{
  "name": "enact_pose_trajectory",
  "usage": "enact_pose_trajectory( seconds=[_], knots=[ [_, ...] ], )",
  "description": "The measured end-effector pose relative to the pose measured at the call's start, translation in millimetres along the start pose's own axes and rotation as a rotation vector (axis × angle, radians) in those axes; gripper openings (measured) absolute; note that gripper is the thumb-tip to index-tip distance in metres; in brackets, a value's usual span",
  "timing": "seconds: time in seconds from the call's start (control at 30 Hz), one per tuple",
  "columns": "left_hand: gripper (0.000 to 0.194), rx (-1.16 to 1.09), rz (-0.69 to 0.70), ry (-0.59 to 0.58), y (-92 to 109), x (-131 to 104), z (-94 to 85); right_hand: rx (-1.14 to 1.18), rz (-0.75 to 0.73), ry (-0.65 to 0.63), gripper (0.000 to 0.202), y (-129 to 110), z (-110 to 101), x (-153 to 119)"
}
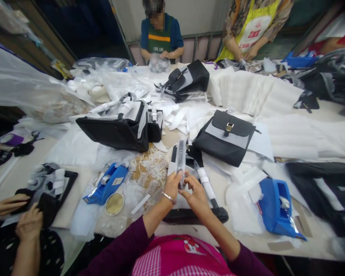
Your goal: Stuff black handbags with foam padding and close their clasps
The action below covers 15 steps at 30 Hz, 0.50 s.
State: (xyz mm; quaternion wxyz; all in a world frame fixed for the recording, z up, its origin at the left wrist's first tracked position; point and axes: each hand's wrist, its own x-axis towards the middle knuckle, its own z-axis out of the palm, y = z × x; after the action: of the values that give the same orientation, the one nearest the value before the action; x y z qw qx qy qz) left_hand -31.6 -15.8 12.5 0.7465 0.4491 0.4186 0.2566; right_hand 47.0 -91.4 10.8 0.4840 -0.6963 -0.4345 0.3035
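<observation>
- Clear-wrapped strip point(181, 155) above the near black bag point(181, 216), near middle of the table; lower end in the left hand point(172, 186), closed around it.
- Right hand point(196, 194) close by on the right, thumb and finger only narrowly apart; contact with the strip hidden, so cannot tell.
- Best steadied from the left while smoothing the wrap flat with the right fingertips, judging by the loose-looking film.
- Pinch lightly, to avoid creasing the film; line up its edges before pressing.
- Hold clear of the white-wrapped strap point(207, 184), just to the right, to avoid snagging.
- Strips in hand: one.
- Large bags around the middle: four, counting the near one, the left bag point(112, 134), the flapped bag point(227, 134) to the right and the far bag point(199, 76).
- Small black pouch point(155, 130) beside the left bag: one.
- Blue tape dispensers, near side: two, left point(109, 186) and right point(276, 203).
- Round yellowish tub point(114, 204): one.
</observation>
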Motion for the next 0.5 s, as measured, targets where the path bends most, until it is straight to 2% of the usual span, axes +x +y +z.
enact_pose_trajectory(
  seconds=[0.07,0.1,0.17,0.23,0.3,0.33,0.43,0.5],
  knots=[
    [0.043,0.052,0.095,0.065,-9,-6,1.9,0.033,0.122,-0.028,0.007,3,3,-2],
    [0.043,0.052,0.110,0.081,-12,-9,2.9,0.048,0.124,-0.038,0.009,5,5,-4],
    [0.046,-0.021,0.044,0.073,-16,-12,3.2,0.037,0.015,-0.029,0.012,9,9,-8],
    [0.049,-0.120,-0.090,0.018,-17,-10,0.8,-0.013,-0.131,-0.021,0.013,13,11,-12],
    [0.049,-0.166,-0.165,-0.006,-18,-7,-2.6,-0.057,-0.184,-0.038,0.013,14,12,-13],
    [0.048,-0.152,-0.161,0.006,-19,-7,-3.7,-0.065,-0.149,-0.047,0.012,13,13,-12],
    [0.048,-0.066,-0.055,0.099,-23,-9,-2.7,0.005,0.092,-0.091,0.018,9,14,-9],
    [0.051,-0.091,-0.062,0.120,-26,-11,-0.1,0.015,0.167,-0.107,0.021,12,13,-11]
  ],
)
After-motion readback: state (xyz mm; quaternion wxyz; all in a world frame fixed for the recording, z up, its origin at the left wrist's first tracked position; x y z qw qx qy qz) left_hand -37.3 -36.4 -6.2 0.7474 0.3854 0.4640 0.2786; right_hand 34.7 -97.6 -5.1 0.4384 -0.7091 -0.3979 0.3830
